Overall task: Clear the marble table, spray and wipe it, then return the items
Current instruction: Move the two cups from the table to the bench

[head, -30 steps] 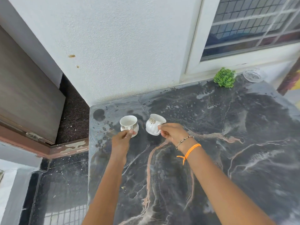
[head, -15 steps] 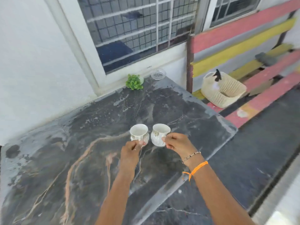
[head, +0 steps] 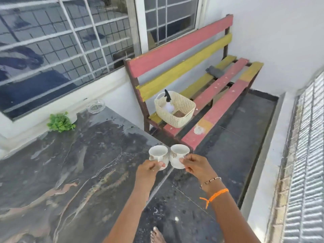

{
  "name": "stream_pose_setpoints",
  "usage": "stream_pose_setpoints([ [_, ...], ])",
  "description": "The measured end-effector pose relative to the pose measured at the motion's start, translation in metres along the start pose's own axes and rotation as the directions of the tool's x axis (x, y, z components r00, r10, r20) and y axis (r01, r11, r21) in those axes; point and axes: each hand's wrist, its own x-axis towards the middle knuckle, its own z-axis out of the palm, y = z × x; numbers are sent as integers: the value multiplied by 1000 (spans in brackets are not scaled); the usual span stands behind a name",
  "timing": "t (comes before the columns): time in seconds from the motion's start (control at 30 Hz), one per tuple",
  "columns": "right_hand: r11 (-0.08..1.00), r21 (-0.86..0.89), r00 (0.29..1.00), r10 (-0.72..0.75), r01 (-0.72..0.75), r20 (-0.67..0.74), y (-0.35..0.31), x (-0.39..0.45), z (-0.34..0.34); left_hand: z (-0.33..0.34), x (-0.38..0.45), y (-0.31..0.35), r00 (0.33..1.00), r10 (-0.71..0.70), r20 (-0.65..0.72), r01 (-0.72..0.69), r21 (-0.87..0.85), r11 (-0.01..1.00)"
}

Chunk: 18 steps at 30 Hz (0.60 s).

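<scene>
I can't see either cup handle; the fingers cover them, and the gold motifs on the cup walls are too soft to read. My left hand (head: 149, 170) pinches the left teacup (head: 157, 156), and my right hand (head: 194, 166) pinches the right teacup (head: 178, 156). The two teacups are white with gilt patterning, upright, mouths open, and seem empty. They are side by side, touching or nearly so, held in the air at the marble table's (head: 70, 163) right edge, partly over the dark floor.

The table is black marble with white and rust veins, with a wet sheen. At its far edge stand one small green plant (head: 60, 122) and one clear glass dish (head: 96, 106).

On the red-and-yellow bench (head: 219, 95) sit one cream woven basket (head: 180, 109) holding a spray bottle (head: 168, 99), mostly hidden by the wall, and one grey cloth (head: 214, 71).

One bare foot (head: 157, 235) is cut off by the bottom edge.
</scene>
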Motion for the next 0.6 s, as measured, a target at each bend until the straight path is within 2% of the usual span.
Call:
stream_pose_setpoints([
  [0.27,1000,-7,985,29,-31,-172,-13,74,-84,96,86,46,993,31,116,-39,60,997],
  [0.43,998,-27,971,52,-59,-234,-10,132,-124,142,146,47,981,-33,191,-23,285,958],
  [0.6,987,-43,959,138,-153,-247,15,197,-159,184,197,29,982,-60,177,-3,333,943],
])
